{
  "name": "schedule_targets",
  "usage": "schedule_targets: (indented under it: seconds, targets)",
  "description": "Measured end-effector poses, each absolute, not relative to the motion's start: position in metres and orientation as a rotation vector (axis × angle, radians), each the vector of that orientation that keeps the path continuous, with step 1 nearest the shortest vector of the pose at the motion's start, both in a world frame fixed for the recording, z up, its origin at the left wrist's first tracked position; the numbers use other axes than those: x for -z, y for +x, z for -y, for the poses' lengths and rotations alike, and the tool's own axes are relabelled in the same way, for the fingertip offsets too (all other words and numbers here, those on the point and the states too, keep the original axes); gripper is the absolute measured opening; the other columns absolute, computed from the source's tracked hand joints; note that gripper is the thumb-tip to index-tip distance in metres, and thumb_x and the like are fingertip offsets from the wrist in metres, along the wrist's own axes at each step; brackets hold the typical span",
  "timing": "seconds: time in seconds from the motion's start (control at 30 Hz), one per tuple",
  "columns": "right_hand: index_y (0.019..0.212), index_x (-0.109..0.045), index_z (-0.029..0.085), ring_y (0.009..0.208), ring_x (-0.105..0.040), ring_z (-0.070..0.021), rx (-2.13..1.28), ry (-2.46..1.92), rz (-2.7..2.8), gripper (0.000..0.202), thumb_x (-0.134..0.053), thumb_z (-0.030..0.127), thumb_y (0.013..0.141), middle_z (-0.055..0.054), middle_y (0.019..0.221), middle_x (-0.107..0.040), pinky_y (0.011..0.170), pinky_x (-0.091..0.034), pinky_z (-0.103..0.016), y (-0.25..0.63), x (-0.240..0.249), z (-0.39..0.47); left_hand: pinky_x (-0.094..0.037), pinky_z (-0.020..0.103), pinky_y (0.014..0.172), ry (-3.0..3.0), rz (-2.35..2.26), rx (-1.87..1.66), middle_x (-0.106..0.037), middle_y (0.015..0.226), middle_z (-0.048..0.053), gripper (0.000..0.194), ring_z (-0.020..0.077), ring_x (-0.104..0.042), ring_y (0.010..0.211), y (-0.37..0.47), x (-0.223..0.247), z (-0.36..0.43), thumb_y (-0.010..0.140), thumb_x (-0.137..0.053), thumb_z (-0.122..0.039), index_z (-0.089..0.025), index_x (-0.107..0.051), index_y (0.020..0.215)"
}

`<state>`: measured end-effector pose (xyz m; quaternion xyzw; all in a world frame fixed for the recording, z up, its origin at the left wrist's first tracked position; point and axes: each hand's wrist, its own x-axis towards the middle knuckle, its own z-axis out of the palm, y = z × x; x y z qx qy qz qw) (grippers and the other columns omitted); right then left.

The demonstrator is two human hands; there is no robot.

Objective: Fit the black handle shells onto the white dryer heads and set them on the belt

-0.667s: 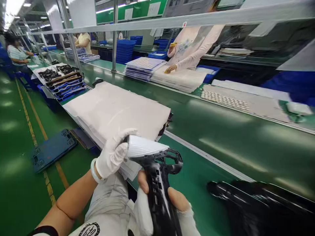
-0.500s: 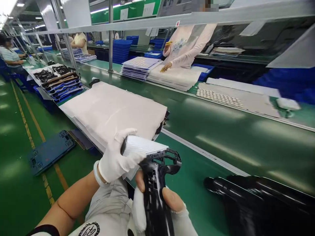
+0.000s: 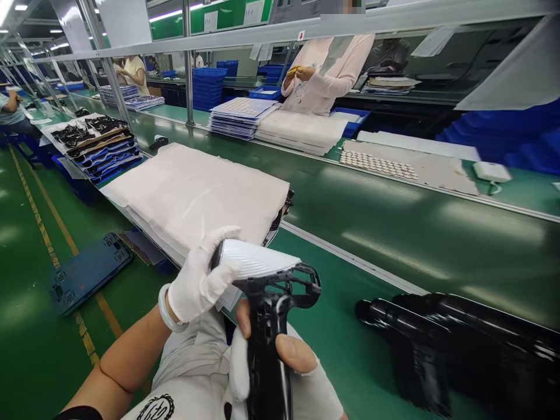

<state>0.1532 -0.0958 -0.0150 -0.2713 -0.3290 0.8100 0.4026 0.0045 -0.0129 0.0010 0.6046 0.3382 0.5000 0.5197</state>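
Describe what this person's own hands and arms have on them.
The left hand wears a white glove covering its visible fingers; a smooth, pale bracelet rings that wrist. A black sleeve edge shows on the left upper arm. The right hand also wears white, but its thumb and one fingertip are bare.
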Motion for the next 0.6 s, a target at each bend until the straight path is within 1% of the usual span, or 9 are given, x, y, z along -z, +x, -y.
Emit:
schedule_targets:
  seconds: [0.03,0.1,0.17,0.23,0.3,0.37,0.47,0.53,0.6]
  targets:
    - [0.081,-0.047,0.024,0.043,-0.054,-0.0147,-2.024,-0.695,0.867,0.058,-0.07,0.075,0.064,-0.002,0.056,-0.063,0.039,-0.04,-0.023,0.155,0.02,0.095,-0.051,0.036,0.098,1.425,-0.783,-1.21,-0.068,0.12,0.01,0.055,0.0256,-0.064,0.109,0.006,-0.002,0.014,0.09,-0.061,-0.056,-0.019,-0.06,0.131]
    - [0.081,-0.048,0.023,0.044,-0.056,-0.016,-1.995,-0.672,0.88,0.057,-0.072,0.072,0.064,-0.002,0.057,-0.062,0.039,-0.042,-0.024,0.157,0.03,0.094,-0.051,0.039,0.1,1.378,-0.742,-1.213,-0.069,0.119,0.011,0.052,0.0257,-0.065,0.109,0.008,-0.003,0.015,0.097,-0.049,-0.056,-0.018,-0.06,0.131]
    - [0.08,-0.048,0.023,0.043,-0.054,-0.0148,-1.973,-0.651,0.899,0.059,-0.073,0.073,0.062,0.0,0.054,-0.059,0.039,-0.042,-0.023,0.159,0.037,0.093,-0.049,0.041,0.104,1.399,-0.716,-1.209,-0.068,0.12,0.012,0.056,0.0266,-0.064,0.111,0.009,-0.004,0.015,0.097,-0.048,-0.058,-0.017,-0.059,0.133]
    - [0.08,-0.048,0.022,0.043,-0.053,-0.0136,-1.97,-0.651,0.912,0.06,-0.073,0.074,0.062,0.002,0.053,-0.055,0.04,-0.043,-0.023,0.162,0.043,0.092,-0.046,0.043,0.107,1.48,-0.706,-1.206,-0.065,0.124,0.012,0.062,0.0281,-0.062,0.115,0.009,-0.002,0.014,0.09,-0.059,-0.06,-0.02,-0.056,0.137]
    - [0.083,-0.049,0.022,0.046,-0.054,-0.014,-1.963,-0.67,0.939,0.06,-0.072,0.074,0.064,0.001,0.055,-0.055,0.044,-0.046,-0.025,0.165,0.047,0.091,-0.046,0.044,0.107,1.55,-0.732,-1.179,-0.062,0.127,0.011,0.073,0.0292,-0.06,0.116,0.01,0.001,0.013,0.08,-0.074,-0.056,-0.024,-0.052,0.141]
    - [0.086,-0.052,0.021,0.054,-0.058,-0.0167,-1.92,-0.708,0.996,0.059,-0.074,0.071,0.063,-0.003,0.065,-0.06,0.05,-0.051,-0.028,0.17,0.049,0.088,-0.046,0.044,0.107,1.567,-0.775,-1.142,-0.059,0.129,0.011,0.084,0.0302,-0.059,0.118,0.012,0.004,0.013,0.071,-0.084,-0.051,-0.027,-0.049,0.143]
    - [0.089,-0.06,0.018,0.071,-0.061,-0.022,-1.794,-0.854,1.125,0.058,-0.075,0.066,0.06,-0.008,0.08,-0.064,0.064,-0.055,-0.035,0.181,0.045,0.082,-0.048,0.044,0.104,1.547,-0.779,-1.088,-0.056,0.132,0.011,0.089,0.0309,-0.058,0.119,0.018,0.004,0.012,0.066,-0.089,-0.048,-0.029,-0.049,0.143]
    - [0.085,-0.064,0.017,0.076,-0.059,-0.0229,-1.714,-1.016,1.254,0.048,-0.07,0.06,0.063,-0.008,0.082,-0.064,0.071,-0.054,-0.037,0.189,0.039,0.078,-0.05,0.04,0.101,1.533,-0.738,-1.072,-0.056,0.131,0.009,0.091,0.0288,-0.058,0.118,0.025,0.002,0.012,0.064,-0.091,-0.045,-0.032,-0.049,0.143]
    - [0.075,-0.063,0.019,0.073,-0.055,-0.0208,-1.625,-1.173,1.415,0.033,-0.065,0.051,0.067,-0.006,0.076,-0.062,0.071,-0.052,-0.035,0.197,0.035,0.076,-0.051,0.035,0.098,1.52,-0.702,-1.075,-0.058,0.128,0.006,0.091,0.0255,-0.06,0.114,0.032,-0.001,0.012,0.061,-0.093,-0.04,-0.034,-0.049,0.141]
